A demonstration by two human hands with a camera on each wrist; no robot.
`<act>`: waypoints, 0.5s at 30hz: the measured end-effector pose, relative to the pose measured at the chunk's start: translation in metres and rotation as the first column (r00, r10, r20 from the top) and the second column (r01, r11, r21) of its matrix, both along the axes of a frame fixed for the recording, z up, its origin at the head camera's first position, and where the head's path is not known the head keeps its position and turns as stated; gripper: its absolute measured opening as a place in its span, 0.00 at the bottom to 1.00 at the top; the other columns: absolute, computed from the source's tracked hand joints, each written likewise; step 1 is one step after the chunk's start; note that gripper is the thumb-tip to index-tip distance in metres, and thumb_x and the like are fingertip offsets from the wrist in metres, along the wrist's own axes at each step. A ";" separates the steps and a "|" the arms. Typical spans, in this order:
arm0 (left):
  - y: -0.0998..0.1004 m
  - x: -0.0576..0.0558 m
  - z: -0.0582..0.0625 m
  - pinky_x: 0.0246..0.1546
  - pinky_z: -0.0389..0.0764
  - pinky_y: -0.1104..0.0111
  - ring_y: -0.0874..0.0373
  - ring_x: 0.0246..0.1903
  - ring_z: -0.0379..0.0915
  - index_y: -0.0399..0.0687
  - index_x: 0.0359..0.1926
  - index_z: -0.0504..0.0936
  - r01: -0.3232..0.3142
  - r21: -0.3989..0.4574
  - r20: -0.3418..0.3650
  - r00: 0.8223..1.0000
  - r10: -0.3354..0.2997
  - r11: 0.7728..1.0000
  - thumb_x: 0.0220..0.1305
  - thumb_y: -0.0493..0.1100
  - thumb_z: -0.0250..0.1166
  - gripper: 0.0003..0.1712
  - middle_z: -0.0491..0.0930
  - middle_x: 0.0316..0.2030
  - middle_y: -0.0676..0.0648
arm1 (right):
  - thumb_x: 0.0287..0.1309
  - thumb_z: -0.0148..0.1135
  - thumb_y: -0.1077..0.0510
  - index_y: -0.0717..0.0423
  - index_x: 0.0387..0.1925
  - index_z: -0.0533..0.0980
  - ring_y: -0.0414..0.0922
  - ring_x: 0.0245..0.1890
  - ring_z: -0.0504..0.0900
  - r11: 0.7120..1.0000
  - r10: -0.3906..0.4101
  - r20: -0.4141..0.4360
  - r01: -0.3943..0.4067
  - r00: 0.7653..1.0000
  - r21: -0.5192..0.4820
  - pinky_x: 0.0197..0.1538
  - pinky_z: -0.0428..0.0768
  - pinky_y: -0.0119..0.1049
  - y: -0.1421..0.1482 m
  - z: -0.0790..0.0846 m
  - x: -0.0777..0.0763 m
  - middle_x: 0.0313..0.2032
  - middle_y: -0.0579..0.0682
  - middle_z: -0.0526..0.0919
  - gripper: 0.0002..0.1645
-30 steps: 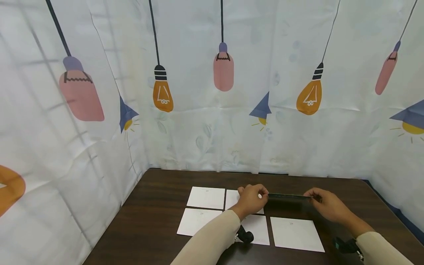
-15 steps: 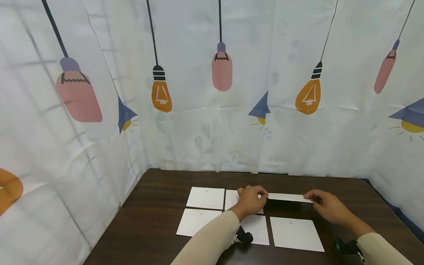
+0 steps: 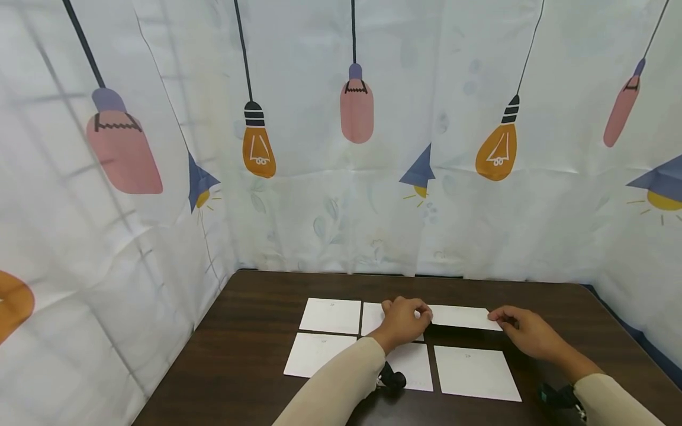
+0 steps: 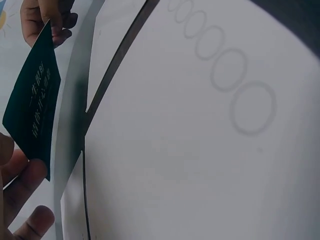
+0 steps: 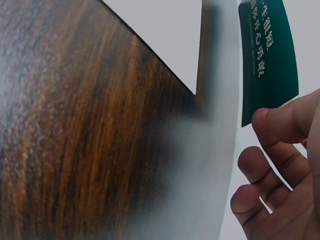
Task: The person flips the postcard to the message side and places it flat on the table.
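Observation:
My left hand [image 3: 402, 322] and my right hand [image 3: 524, 332] pinch a thin card [image 3: 462, 316] by its two ends, raised above the table at the back right. The head camera sees its white face, tilted. The wrist views show its other face: a dark green card [image 4: 34, 100] with pale printed characters. In the right wrist view, thumb and forefinger grip a corner of the green side [image 5: 270, 65]. Beneath my left hand and sleeve, two white cards [image 3: 371, 316] are partly hidden. A further white card [image 3: 478, 373] lies just in front of the held one.
More white cards [image 3: 331, 315] lie flat to the left, in two rows with narrow gaps between them. They rest on a dark wood-grain table [image 3: 229, 355]. A white curtain [image 3: 319, 225] printed with lamps hangs behind and at the left side.
The held card has tipped between my hands: first only a dark thin edge showed to the head camera, then a white strip, now a wider white face. Both hands stay almost in place.

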State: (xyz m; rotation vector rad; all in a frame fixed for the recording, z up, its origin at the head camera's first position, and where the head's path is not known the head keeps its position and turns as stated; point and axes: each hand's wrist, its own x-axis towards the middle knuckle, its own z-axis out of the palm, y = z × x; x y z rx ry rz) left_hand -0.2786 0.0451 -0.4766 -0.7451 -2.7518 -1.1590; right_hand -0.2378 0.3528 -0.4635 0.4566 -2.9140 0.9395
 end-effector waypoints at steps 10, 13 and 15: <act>0.000 0.002 -0.003 0.53 0.54 0.52 0.61 0.50 0.69 0.61 0.39 0.88 -0.002 -0.055 -0.020 1.000 0.001 0.999 0.69 0.50 0.66 0.05 0.80 0.32 0.70 | 0.75 0.58 0.52 0.53 0.54 0.81 0.39 0.40 0.81 1.000 0.000 0.037 0.001 0.999 -0.013 0.38 0.79 0.39 0.002 -0.005 0.003 0.48 0.47 0.85 0.14; 0.000 0.002 -0.002 0.53 0.54 0.52 0.60 0.52 0.68 0.61 0.39 0.89 0.007 -0.082 -0.028 1.000 -0.009 0.997 0.68 0.50 0.68 0.04 0.80 0.30 0.71 | 0.74 0.59 0.49 0.52 0.54 0.81 0.40 0.40 0.82 1.000 0.010 0.029 -0.010 1.000 -0.006 0.38 0.79 0.38 0.003 -0.005 0.002 0.47 0.46 0.85 0.16; 0.001 0.002 -0.001 0.54 0.54 0.52 0.59 0.54 0.68 0.61 0.41 0.89 0.013 -0.101 -0.034 0.999 -0.017 0.995 0.67 0.50 0.69 0.05 0.80 0.30 0.71 | 0.73 0.61 0.48 0.52 0.53 0.81 0.43 0.42 0.82 1.000 0.013 0.014 -0.013 1.000 0.011 0.39 0.80 0.39 0.004 -0.004 0.001 0.48 0.47 0.85 0.16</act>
